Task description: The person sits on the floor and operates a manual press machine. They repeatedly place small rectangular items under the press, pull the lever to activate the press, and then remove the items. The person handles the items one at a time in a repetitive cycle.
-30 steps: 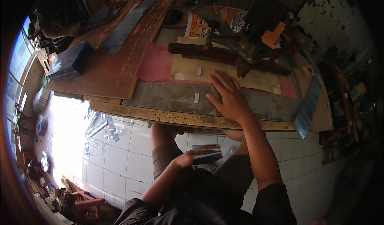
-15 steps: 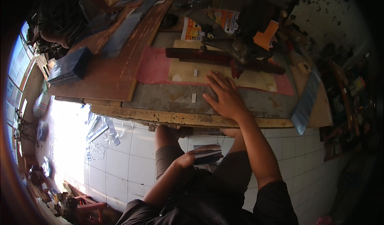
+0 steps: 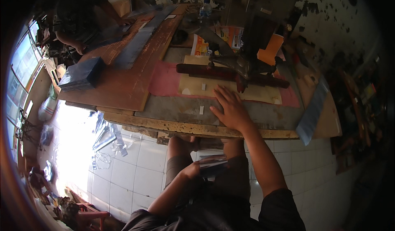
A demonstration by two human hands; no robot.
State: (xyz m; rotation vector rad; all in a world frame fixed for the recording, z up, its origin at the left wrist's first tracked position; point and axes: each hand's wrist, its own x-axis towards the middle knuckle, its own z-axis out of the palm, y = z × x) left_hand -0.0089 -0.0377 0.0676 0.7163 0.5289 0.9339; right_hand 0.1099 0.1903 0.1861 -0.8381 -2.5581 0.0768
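My right hand (image 3: 232,111) lies flat with its fingers spread, the fingertips on a cream sheet (image 3: 263,94) and the palm over the grey worktop (image 3: 173,107). Beyond those fingertips is the dark bar (image 3: 197,70) of a heavy press-like machine (image 3: 242,64). A small white strip (image 3: 203,86) sits on the cream sheet, and another white strip (image 3: 201,109) lies on the worktop left of my thumb. Low over my lap, my left hand (image 3: 191,170) is closed on shiny clear-and-dark plastic sheets (image 3: 213,165); the sheets partly hide its fingers.
At left, a brown board (image 3: 123,89) bears a stack of bluish plastic sheets (image 3: 81,73) and a long plastic strip (image 3: 138,48). Another person's arm (image 3: 113,13) reaches over its far end. A bluish strip (image 3: 312,112) overhangs the right edge. Plastic scraps (image 3: 109,138) litter the tiled floor.
The view has tilted up, so the table sits lower in the picture. My right hand still rests at the cream sheet, and my left hand keeps the plastic sheets over my lap.
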